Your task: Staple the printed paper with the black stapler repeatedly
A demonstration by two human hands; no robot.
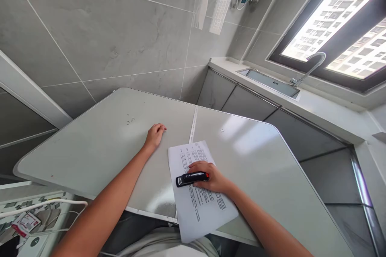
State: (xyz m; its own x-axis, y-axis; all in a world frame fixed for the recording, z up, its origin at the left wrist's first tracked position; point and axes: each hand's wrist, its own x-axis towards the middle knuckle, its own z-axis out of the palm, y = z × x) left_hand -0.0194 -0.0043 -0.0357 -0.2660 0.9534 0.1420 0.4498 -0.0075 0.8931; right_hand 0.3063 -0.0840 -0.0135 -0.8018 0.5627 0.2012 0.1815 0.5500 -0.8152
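My right hand is wrapped round a black stapler with a red patch near its rear end. The stapler lies sideways over printed sheets of paper, whose lower edge hangs past the table's front edge. My left hand rests on the table beyond the upper left corner of the paper. Its fingers are curled together, and what they hold, if anything, is too small to make out. Several loose staples are scattered on the table to the left of that hand.
The folding table has a seam down its middle. A small white piece lies on its right half. Beyond stand a counter with a sink and a faucet. A cable and a small box are at lower left.
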